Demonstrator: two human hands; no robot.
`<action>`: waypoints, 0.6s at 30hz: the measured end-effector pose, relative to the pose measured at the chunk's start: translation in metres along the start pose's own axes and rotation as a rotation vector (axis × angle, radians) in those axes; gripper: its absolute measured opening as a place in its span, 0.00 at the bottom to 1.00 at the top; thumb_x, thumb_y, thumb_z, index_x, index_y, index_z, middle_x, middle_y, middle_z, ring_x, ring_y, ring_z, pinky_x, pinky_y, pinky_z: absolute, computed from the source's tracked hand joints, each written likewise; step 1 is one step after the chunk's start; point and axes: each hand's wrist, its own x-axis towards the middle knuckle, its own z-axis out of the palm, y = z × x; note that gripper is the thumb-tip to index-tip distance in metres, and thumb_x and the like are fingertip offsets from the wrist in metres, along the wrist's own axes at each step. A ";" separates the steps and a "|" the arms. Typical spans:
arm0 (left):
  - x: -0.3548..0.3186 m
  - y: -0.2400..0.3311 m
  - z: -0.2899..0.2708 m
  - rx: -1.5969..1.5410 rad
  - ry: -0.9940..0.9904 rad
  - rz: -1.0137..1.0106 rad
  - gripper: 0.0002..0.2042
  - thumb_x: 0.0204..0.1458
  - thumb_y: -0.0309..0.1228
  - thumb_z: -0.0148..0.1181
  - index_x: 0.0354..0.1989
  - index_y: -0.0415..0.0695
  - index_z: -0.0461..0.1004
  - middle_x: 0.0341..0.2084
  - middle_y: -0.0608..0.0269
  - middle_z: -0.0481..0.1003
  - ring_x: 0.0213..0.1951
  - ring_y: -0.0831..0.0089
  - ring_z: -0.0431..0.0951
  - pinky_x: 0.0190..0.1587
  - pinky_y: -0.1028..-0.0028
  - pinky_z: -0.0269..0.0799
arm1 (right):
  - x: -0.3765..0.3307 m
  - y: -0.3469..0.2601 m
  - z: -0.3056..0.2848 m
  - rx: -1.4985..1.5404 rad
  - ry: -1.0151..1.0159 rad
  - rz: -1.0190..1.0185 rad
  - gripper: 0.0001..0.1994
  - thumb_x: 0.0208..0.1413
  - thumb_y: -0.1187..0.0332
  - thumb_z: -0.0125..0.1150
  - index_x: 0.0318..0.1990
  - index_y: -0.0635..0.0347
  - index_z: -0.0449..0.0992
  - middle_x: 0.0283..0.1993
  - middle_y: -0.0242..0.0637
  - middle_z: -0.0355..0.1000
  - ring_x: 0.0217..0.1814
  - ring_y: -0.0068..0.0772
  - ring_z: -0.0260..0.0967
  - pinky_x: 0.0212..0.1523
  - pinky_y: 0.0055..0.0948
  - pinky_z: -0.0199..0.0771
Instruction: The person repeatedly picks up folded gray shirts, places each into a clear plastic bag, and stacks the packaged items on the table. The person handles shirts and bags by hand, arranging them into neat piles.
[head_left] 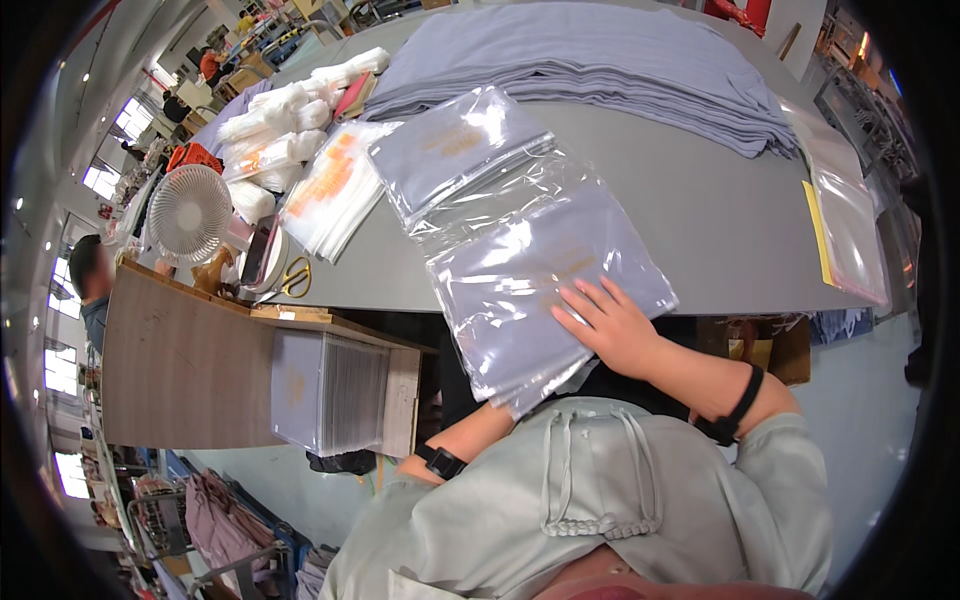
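A clear plastic bag (520, 310) with folded lilac-grey cloth inside lies partly on the table and hangs over its near edge toward me. My right hand (618, 332) rests on the bag's lower right part, fingers spread and flat, holding nothing. My left hand (498, 416) reaches under the bag's near corner, so its fingers are hidden. Just beyond lies another bagged folded cloth (440, 150), its near end meeting the loose clear plastic of the first. Both bags carry faint orange-brown print.
Stacked lilac-grey cloth (600, 60) covers the table's far side. Flat clear bags (840, 200) lie at right. Printed white bags (335, 190), white rolls (270, 130), a fan (188, 213) and yellow-handled scissors (296, 278) are at left. Below, a wooden box (400, 400) holds packed bags (300, 390).
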 end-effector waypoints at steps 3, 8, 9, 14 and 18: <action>-0.015 0.002 -0.001 0.083 -0.016 0.045 0.20 0.55 0.40 0.52 0.56 0.47 0.67 0.53 0.57 0.69 0.54 0.59 0.69 0.56 0.61 0.65 | -0.014 -0.006 -0.008 0.006 0.072 -0.022 0.24 0.48 0.69 0.51 0.57 0.55 0.65 0.58 0.44 0.63 0.60 0.48 0.60 0.60 0.52 0.56; -0.021 -0.002 0.011 0.176 -0.033 0.127 0.20 0.55 0.39 0.52 0.55 0.47 0.68 0.52 0.57 0.70 0.54 0.60 0.69 0.56 0.62 0.66 | -0.013 0.005 -0.002 0.005 -0.016 0.038 0.25 0.47 0.71 0.51 0.57 0.54 0.66 0.57 0.43 0.64 0.59 0.47 0.60 0.61 0.52 0.55; -0.020 -0.003 0.012 0.185 -0.023 0.124 0.20 0.55 0.39 0.53 0.55 0.47 0.68 0.52 0.57 0.70 0.53 0.60 0.69 0.55 0.62 0.66 | -0.015 0.008 -0.003 0.010 -0.033 0.015 0.25 0.47 0.71 0.51 0.57 0.54 0.66 0.57 0.43 0.64 0.59 0.47 0.60 0.61 0.52 0.55; -0.020 -0.004 0.000 0.319 0.033 0.220 0.19 0.54 0.38 0.53 0.54 0.48 0.69 0.51 0.58 0.71 0.53 0.60 0.70 0.55 0.63 0.66 | -0.048 0.011 -0.020 0.111 -0.047 0.044 0.25 0.46 0.73 0.49 0.56 0.51 0.67 0.61 0.44 0.61 0.61 0.49 0.59 0.61 0.54 0.55; -0.025 -0.002 -0.013 0.646 0.107 0.491 0.18 0.53 0.37 0.54 0.53 0.48 0.70 0.51 0.58 0.71 0.53 0.61 0.70 0.55 0.63 0.66 | -0.052 0.019 -0.010 0.116 -0.045 0.228 0.29 0.40 0.82 0.51 0.55 0.55 0.68 0.61 0.47 0.61 0.63 0.53 0.57 0.61 0.54 0.56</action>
